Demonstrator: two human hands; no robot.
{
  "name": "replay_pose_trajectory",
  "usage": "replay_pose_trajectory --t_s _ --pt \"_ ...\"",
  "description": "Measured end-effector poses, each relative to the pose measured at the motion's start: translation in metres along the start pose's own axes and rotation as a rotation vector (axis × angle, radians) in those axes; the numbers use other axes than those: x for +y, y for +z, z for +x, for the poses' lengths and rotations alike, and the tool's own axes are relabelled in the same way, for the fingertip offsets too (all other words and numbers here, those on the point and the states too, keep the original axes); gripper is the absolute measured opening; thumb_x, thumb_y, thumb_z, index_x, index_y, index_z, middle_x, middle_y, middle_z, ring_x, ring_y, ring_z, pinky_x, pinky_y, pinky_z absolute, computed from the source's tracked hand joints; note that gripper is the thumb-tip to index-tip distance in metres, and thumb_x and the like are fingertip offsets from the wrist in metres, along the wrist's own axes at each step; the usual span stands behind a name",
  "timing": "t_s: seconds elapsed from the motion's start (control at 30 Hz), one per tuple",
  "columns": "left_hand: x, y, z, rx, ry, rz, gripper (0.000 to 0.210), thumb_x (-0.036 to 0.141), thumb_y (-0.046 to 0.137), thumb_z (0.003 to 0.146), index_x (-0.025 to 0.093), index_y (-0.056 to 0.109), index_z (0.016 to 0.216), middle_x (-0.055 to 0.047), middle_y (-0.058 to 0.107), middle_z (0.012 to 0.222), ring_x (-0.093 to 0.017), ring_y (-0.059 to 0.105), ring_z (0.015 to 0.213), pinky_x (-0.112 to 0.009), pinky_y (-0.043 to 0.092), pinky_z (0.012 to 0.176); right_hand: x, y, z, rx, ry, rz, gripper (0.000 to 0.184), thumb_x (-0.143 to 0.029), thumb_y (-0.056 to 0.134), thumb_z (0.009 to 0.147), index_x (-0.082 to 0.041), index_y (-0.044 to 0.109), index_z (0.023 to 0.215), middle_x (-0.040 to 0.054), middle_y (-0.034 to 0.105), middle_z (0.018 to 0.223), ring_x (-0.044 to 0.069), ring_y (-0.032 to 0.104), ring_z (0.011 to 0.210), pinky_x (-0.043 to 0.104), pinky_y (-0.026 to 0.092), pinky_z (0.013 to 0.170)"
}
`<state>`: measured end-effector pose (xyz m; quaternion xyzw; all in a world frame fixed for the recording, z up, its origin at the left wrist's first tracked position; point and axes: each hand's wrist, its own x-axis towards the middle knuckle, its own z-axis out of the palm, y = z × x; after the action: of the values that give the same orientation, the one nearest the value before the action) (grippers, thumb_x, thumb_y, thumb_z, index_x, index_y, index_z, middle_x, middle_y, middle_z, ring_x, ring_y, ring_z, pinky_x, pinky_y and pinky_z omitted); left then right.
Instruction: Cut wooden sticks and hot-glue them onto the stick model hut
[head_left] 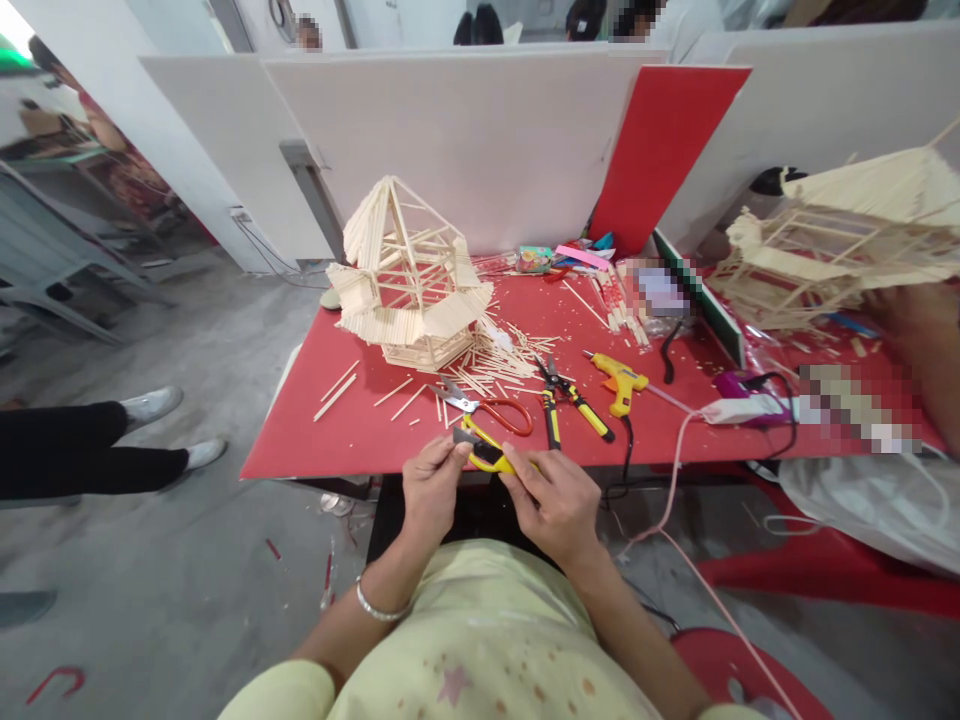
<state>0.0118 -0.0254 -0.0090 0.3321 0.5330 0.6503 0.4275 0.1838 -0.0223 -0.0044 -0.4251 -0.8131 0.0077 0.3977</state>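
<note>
My right hand (553, 500) is closed around a yellow-and-black hand cutter (491, 452) with a grey blade, above the table's front edge. My left hand (433, 490) is pinched at the cutter's blade end; what lies between its fingertips is hidden or too small to tell. Just beyond the cutter lie red-handled scissors (504, 413) and black-and-yellow pliers (577, 405). Behind them stands a model house of thin wooden sticks (412, 290), with a peaked roof frame partly covered in sticks. Loose sticks (491, 372) are scattered in front and to its right.
A yellow glue gun (619, 382) rests on the red table (300, 400), its cord hanging over the front edge. A white power strip (742, 408) lies to the right. Beyond a green-edged divider (701, 295) stands another stick model (840, 240), with a co-worker's arm (926, 350) beside it.
</note>
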Motion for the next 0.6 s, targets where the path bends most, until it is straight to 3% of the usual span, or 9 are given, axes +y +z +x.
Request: replay_pose_trajectory --t_s 0.2,0.33,0.47,0.6 --pt "-0.0008 0.0021 0.0002 -0.055 -0.082 -0.124 0.031 0.041 0.080 0.075 0.014 0.066 0.068 0.005 0.042 0.062 -0.004 0.031 0.050 -0.019 0.023 0.042 -0.0005 -0.0001 -0.0002 0.014 0.004 -0.016 0.042 -0.023 0.066 0.090 -0.024 0.064 0.132 0.0068 0.071 0.090 0.017 0.063 0.081 0.030 0.046 0.077" --pt "0.0016 0.0039 0.0018 -0.165 -0.195 -0.218 0.031 0.043 0.078 0.077 0.014 0.072 0.086 0.006 0.039 0.059 -0.003 0.027 0.046 -0.018 0.020 0.041 0.0016 0.0029 -0.0019 -0.009 0.045 0.079 0.041 -0.020 0.064 0.092 -0.023 0.063 0.133 0.0061 0.071 0.089 0.016 0.063 0.080 0.029 0.047 0.076" --pt "0.0041 0.0037 0.0024 -0.191 -0.247 -0.245 0.041 0.045 0.080 0.075 0.013 0.074 0.101 0.007 0.037 0.055 -0.003 0.026 0.044 -0.018 0.019 0.041 0.0032 0.0039 -0.0016 -0.023 0.058 0.133 0.039 -0.020 0.062 0.093 -0.021 0.063 0.132 0.0056 0.071 0.088 0.016 0.062 0.079 0.028 0.047 0.075" --pt "0.0054 0.0025 0.0027 -0.189 -0.276 -0.235 0.037 0.045 0.081 0.073 0.013 0.072 0.089 0.008 0.035 0.054 -0.002 0.023 0.043 -0.017 0.016 0.040 0.0035 0.0029 -0.0017 -0.029 0.051 0.087 0.040 -0.022 0.063 0.092 -0.022 0.063 0.132 0.0053 0.070 0.087 0.016 0.061 0.078 0.029 0.046 0.074"
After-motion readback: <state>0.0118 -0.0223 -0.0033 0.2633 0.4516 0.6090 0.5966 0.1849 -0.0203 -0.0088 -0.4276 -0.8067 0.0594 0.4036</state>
